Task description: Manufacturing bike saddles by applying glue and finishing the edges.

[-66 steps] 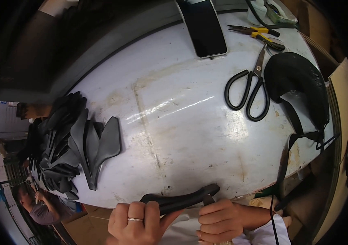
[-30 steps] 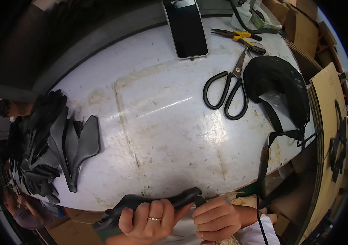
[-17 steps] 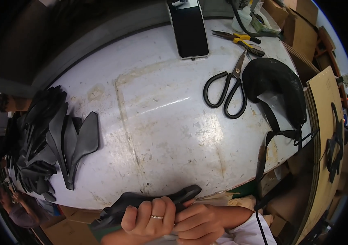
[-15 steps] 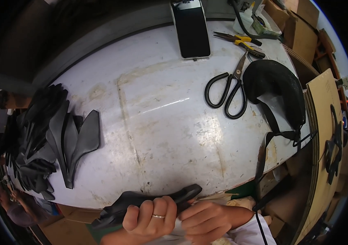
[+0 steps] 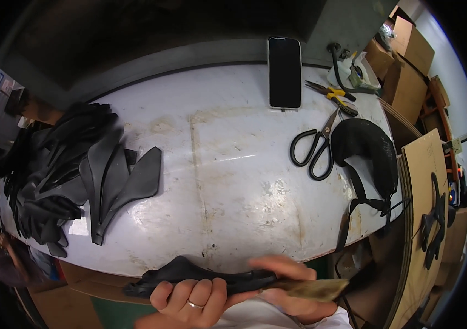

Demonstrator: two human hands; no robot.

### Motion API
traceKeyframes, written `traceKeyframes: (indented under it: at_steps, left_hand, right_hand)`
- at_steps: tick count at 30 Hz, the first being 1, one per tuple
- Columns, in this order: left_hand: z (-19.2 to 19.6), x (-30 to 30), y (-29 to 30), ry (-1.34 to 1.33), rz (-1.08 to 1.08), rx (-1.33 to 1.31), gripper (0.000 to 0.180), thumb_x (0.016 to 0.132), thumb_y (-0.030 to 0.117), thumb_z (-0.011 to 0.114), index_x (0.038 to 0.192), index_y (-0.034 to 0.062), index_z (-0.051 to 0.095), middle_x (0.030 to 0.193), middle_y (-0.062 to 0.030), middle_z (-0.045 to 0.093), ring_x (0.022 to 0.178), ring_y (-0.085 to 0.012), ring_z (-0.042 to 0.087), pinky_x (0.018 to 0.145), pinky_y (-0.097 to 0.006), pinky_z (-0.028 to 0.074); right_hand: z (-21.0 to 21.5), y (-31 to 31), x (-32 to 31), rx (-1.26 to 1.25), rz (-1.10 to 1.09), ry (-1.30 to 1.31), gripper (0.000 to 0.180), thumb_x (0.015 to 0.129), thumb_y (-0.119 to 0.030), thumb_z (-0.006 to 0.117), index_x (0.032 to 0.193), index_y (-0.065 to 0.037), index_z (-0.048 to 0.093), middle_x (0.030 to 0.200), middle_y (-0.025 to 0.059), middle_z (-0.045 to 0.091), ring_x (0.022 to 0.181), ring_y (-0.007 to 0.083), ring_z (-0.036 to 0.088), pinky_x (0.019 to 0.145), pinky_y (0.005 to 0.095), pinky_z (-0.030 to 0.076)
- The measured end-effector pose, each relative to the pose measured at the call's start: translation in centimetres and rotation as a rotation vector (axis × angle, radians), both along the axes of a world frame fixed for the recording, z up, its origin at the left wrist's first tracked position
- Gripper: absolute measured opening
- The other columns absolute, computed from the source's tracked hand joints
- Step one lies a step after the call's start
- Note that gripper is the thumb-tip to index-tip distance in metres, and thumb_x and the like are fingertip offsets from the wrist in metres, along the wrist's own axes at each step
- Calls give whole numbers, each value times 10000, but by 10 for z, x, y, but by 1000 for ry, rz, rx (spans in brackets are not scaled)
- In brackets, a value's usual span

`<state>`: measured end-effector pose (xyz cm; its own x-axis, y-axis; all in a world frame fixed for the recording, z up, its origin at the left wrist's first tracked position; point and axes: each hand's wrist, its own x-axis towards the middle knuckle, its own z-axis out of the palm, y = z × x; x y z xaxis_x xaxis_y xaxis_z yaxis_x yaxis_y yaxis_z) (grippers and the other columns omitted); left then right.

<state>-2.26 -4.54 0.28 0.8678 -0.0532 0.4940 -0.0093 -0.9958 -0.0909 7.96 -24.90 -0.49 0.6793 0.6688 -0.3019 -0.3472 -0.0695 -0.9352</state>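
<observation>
At the table's near edge my left hand, wearing a ring, is wrapped round a bundle of curved black pieces, wide at the left and narrow at the right. My right hand is blurred at the narrow end, its fingers closed about a smeared yellow-brown thing whose kind I cannot make out. On the left of the table lies a heap of similar flat black pieces. A few leaf-shaped ones fan out beside the heap.
Black-handled scissors, yellow-handled pliers and a phone lie on the far right half of the white table. A black strapped pouch-like thing rests at the right edge. Cardboard stands beyond it.
My right hand has risen and turned, and a yellow-brown thing now shows in it. My left hand keeps its hold on the black pieces. The table appears lower and farther right in the view.
</observation>
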Motion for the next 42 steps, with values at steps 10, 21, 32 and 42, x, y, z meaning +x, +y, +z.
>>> traceKeyframes:
  at_steps: [10, 21, 32, 42]
  left_hand:
    - [14, -17, 13, -76, 17, -182, 474, 881, 603, 694, 950, 133, 694, 882, 3, 634, 710, -183, 585, 785, -412, 395]
    - [35, -28, 47, 78, 134, -601, 483, 573, 391, 980, 750, 103, 636, 628, 12, 490, 504, -170, 490, 446, -294, 361]
    - [-1, -48, 90, 141, 111, -1177, 407, 681, 282, 951, 883, 39, 694, 825, -91, 739, 652, -205, 714, 561, -277, 528]
    - [-16, -37, 84, -142, 141, -1091, 362, 660, 270, 959, 694, 75, 656, 606, -38, 662, 496, -173, 606, 513, -276, 462]
  right_hand:
    - [-4, 32, 8, 175, 130, -388, 252, 837, -50, 795, 1058, 32, 705, 1075, 228, 734, 919, 351, 747, 831, 396, 607]
    - [-43, 71, -44, 371, -279, -596, 609, 771, -142, 905, 1184, 19, 488, 1141, 274, 626, 744, 217, 692, 665, 292, 593]
    - [-63, 59, -27, 382, -191, -569, 653, 739, -52, 915, 1191, -61, 444, 971, 209, 682, 766, 233, 709, 681, 335, 603]
    - [-55, 72, -46, 601, -223, -885, 507, 800, 26, 800, 1221, 52, 519, 1002, 293, 679, 697, 342, 676, 536, 454, 531]
